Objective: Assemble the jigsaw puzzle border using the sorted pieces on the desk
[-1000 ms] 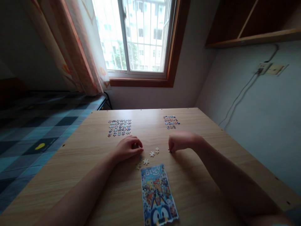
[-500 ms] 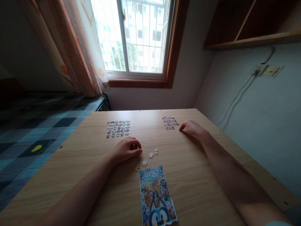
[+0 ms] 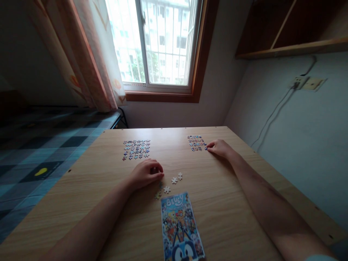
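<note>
My right hand [image 3: 219, 148] pinches a small dark-blue jigsaw puzzle piece [image 3: 206, 148] between thumb and fingers, at the right end of the bottom row of the right block of puzzle pieces [image 3: 196, 143]. That piece is at or just above the tabletop; exact contact cannot be made out. Resting on the table, my left hand [image 3: 147, 172] has loosely curled fingers, the thumb apart from them, and no piece visible in it. Beside it lie loose puzzle pieces: a white-backed piece [image 3: 174, 180], another white-backed piece [image 3: 166, 189] and a yellow-green piece [image 3: 158, 195].
A larger block of puzzle pieces [image 3: 136, 149] lies in rows at the back left of the wooden table [image 3: 223, 217]. Near me lies a Bluey picture sheet [image 3: 181, 226]. A bed [image 3: 54, 145] stands left, a window is behind, and a wall with a cable [image 3: 272, 114] is right.
My right hand has shifted slightly left, and the puzzle piece in its fingers shows more clearly beside the bottom row. My left hand has stayed in place.
</note>
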A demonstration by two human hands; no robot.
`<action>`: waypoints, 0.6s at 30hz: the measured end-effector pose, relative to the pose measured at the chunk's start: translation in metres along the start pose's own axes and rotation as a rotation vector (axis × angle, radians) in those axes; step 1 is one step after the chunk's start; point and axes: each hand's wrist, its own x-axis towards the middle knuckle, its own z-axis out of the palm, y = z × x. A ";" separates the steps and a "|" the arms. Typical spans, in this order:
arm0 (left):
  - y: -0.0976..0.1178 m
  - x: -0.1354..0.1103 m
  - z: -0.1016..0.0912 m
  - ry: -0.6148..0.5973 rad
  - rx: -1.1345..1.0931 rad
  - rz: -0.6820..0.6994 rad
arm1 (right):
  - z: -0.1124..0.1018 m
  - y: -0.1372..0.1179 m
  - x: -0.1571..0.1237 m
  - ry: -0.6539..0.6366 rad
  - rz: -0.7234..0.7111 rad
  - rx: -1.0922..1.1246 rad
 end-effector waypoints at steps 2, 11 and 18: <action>-0.001 0.000 0.000 0.000 -0.001 -0.001 | 0.000 0.000 0.000 -0.009 -0.006 0.002; -0.003 0.000 0.002 0.003 0.009 0.008 | 0.007 -0.003 0.001 0.030 0.012 -0.008; -0.002 0.000 0.001 0.004 0.005 0.000 | 0.012 -0.007 0.001 0.055 0.008 -0.015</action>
